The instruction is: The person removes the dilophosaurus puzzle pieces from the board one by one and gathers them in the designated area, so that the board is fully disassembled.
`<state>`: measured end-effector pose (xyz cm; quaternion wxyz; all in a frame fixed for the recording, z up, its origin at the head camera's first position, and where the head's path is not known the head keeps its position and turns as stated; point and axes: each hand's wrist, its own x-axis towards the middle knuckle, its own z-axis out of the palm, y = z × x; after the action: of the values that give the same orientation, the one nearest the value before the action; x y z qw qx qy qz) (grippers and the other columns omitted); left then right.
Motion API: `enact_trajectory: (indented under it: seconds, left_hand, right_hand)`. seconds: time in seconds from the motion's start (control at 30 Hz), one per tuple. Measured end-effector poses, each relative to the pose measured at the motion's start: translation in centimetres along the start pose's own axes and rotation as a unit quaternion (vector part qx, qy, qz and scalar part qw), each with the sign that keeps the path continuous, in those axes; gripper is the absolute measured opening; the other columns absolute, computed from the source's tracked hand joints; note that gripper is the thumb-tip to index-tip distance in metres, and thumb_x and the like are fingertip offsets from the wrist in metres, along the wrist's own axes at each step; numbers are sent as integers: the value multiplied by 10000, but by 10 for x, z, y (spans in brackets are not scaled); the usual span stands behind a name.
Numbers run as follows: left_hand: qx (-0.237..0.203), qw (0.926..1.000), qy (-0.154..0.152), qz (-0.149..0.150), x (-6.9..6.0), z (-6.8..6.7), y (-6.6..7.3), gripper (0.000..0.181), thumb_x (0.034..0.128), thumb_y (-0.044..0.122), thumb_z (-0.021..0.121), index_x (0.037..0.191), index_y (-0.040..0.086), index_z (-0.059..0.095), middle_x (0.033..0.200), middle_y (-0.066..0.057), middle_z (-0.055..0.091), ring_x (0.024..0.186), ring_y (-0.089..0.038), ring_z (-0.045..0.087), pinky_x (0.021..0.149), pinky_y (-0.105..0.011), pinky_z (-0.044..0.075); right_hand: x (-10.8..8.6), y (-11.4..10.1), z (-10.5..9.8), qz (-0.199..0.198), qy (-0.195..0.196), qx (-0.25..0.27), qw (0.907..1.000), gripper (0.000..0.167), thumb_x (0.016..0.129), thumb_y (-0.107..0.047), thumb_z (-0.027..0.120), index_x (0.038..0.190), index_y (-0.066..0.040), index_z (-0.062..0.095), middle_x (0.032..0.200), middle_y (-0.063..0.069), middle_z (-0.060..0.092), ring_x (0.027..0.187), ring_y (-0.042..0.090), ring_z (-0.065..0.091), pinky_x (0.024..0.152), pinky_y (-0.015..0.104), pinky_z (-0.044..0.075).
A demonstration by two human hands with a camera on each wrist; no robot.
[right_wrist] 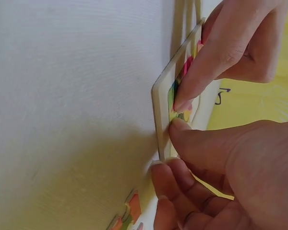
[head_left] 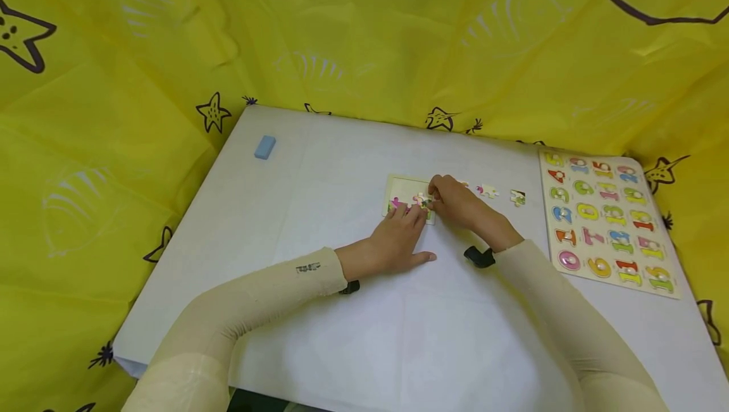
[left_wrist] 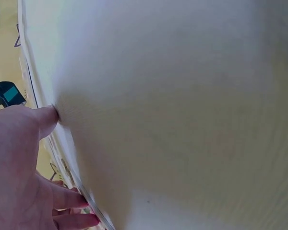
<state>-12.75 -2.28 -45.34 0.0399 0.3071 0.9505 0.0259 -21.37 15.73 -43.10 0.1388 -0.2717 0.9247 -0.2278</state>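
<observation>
Head: left hand (head_left: 393, 249) palm down, thumb spread, fingertips on colourful jigsaw pieces (head_left: 395, 202) in a shallow, pale square frame (head_left: 407, 185) ahead of it; right hand (head_left: 461, 203) at the frame's right side, fingers curled. Loose pieces (head_left: 487, 191) just right of the right hand.

Left wrist: thumb wide of the fingers; smooth white tabletop (left_wrist: 182, 96).

Right wrist: right thumb meets the pieces; cannot tell whether it pinches one.

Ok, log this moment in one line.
left hand on pieces in puzzle frame; right hand at frame's right edge; loose pieces right of frame; number board far right
</observation>
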Motion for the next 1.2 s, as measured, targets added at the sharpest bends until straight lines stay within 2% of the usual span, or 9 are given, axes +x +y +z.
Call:
enact_trajectory:
  seconds: [0.33,0.53,0.7,0.87,1.03,1.1,1.2]
  left_hand:
    - [-6,9999,-113,-24,1,0,0,876,984,701,568,1532,26,463,1439,-95,487,1270,-280,491,1152,-389,440]
    - [-27,9999,-102,-5,0,-1,1,864,984,696,576,1517,23,478,1444,-100,488,1265,-282,495,1143,-391,452]
    - [30,9999,-145,-17,0,-2,1,867,986,702,565,1518,23,473,1429,-93,485,1263,-274,497,1142,-380,449]
    - [27,9998,-175,-42,0,-2,1,895,988,706,557,1552,23,431,1449,-93,478,1300,-281,492,1157,-381,440]
    - [19,9999,-158,-61,0,-1,1,916,987,709,552,1570,19,403,1486,-104,470,1330,-288,484,1178,-393,430]
    - [20,9998,-183,-61,0,-1,1,913,989,708,550,1569,19,400,1491,-105,467,1341,-291,483,1186,-394,425]
    - [21,9997,-222,-77,0,0,0,912,991,708,545,1571,21,396,1500,-105,465,1350,-290,479,1194,-394,418]
  right_hand:
    - [0,6,3,123,160,215,9996,105,1036,-14,603,1119,11,543,1010,176,623,909,304,579,835,439,494]
    - [-3,11,6,-41,372,277,9989,74,1045,-24,600,1101,-13,552,958,155,650,853,287,588,801,431,498]
    - [-8,11,3,-55,456,545,9975,78,1061,-50,599,1126,-18,570,1016,164,678,930,302,635,854,452,515]
    - [-20,14,-15,222,610,866,9941,151,1095,-128,577,1207,-26,573,1117,181,690,1000,326,659,850,446,529]
    - [-43,33,-46,485,721,872,9924,218,1102,-175,571,1245,-10,582,1164,205,682,1091,360,642,893,488,522]
    - [-54,45,-58,643,638,802,9927,241,1105,-195,567,1246,-2,592,1165,213,675,1106,372,629,912,492,509]
    - [-73,64,-71,904,389,708,9926,257,1105,-206,561,1248,3,602,1157,205,666,1078,356,611,884,422,512]
